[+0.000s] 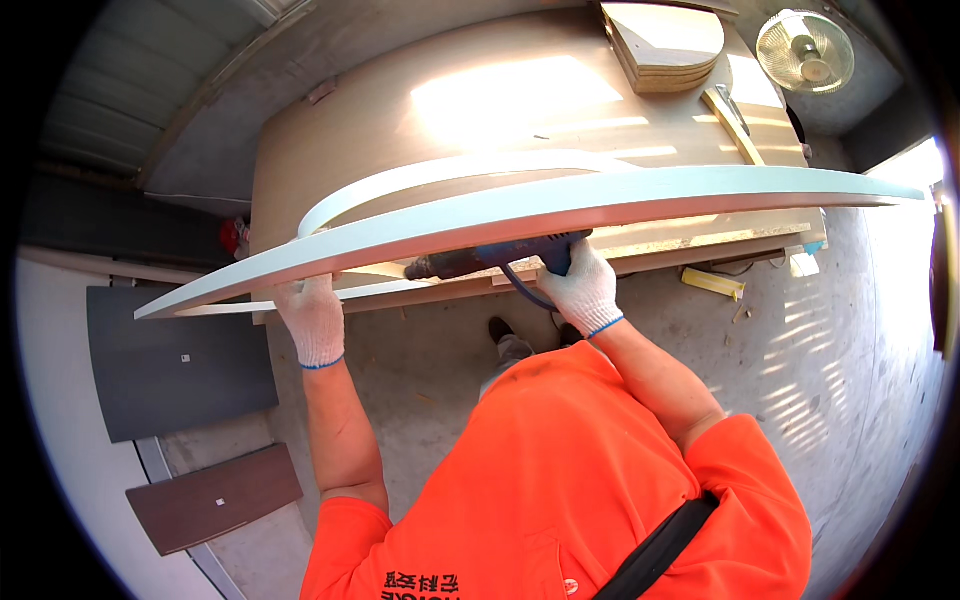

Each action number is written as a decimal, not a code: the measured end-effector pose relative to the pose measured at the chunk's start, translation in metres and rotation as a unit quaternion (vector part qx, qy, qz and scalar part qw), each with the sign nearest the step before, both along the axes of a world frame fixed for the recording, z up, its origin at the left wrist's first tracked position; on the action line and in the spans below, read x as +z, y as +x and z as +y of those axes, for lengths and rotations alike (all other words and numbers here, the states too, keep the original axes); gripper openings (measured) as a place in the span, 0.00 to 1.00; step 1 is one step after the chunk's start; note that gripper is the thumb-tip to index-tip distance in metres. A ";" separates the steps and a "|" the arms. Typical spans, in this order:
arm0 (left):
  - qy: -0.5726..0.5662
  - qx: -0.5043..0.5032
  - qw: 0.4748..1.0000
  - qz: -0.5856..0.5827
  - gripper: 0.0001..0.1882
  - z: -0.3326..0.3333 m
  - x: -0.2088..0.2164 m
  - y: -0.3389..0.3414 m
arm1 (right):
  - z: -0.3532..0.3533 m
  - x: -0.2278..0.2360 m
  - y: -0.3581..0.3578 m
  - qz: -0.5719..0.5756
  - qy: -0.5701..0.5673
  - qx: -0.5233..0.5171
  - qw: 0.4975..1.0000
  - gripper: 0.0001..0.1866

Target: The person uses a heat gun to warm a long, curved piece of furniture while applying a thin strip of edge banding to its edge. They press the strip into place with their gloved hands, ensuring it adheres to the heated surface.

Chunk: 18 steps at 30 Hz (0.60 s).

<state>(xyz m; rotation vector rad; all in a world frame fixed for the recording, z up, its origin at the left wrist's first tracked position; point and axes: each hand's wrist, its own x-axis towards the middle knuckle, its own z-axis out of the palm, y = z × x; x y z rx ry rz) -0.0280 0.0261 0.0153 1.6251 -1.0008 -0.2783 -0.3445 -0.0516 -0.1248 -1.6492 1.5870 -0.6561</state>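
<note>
White and curved, a long frame spans the near edge of the table, its long axis running left to right, and the left hand is closed on its left part, fingertips hidden. The right hand is wrapped around the handle of a dark blue heat gun, just beside the frame, nozzle pointing left; stacked boards lie near the surface's far right corner.

Black print on the orange shirt, bottom left of centre: characters over letters, cut off below. White stickers on the grey panel and brown panel, left side, too tiny to read.
</note>
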 end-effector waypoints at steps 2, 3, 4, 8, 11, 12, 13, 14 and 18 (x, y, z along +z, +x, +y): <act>0.001 -0.001 1.000 0.003 0.08 0.000 0.003 -0.002 | 0.002 -0.013 -0.003 0.017 -0.009 -0.002 1.000 0.28; 0.001 -0.002 1.000 0.004 0.08 -0.001 0.004 -0.003 | 0.002 -0.019 -0.004 0.025 -0.020 -0.004 0.999 0.27; 0.006 -0.003 1.000 0.002 0.09 0.000 0.004 -0.002 | 0.002 -0.021 -0.003 0.034 -0.031 -0.005 0.999 0.26; 0.035 0.001 0.999 -0.025 0.11 0.000 0.006 0.001 | 0.005 -0.020 -0.009 0.058 -0.064 -0.016 0.996 0.24; 0.045 -0.007 0.998 -0.043 0.11 -0.002 0.007 0.003 | 0.019 0.001 -0.034 0.095 -0.190 0.013 0.977 0.25; 0.046 -0.012 0.998 -0.046 0.11 -0.002 0.006 0.004 | 0.026 0.019 -0.046 0.086 -0.231 0.034 0.969 0.23; 0.035 -0.020 0.999 -0.015 0.11 -0.001 0.004 0.005 | 0.031 0.040 -0.058 0.111 -0.270 0.056 0.955 0.23; 0.025 -0.029 0.999 0.015 0.11 0.001 0.001 0.006 | 0.037 0.062 -0.070 0.135 -0.307 0.077 0.939 0.23; 0.040 -0.038 0.998 0.002 0.10 -0.004 0.002 0.001 | 0.060 0.151 -0.121 0.169 -0.311 0.120 0.928 0.25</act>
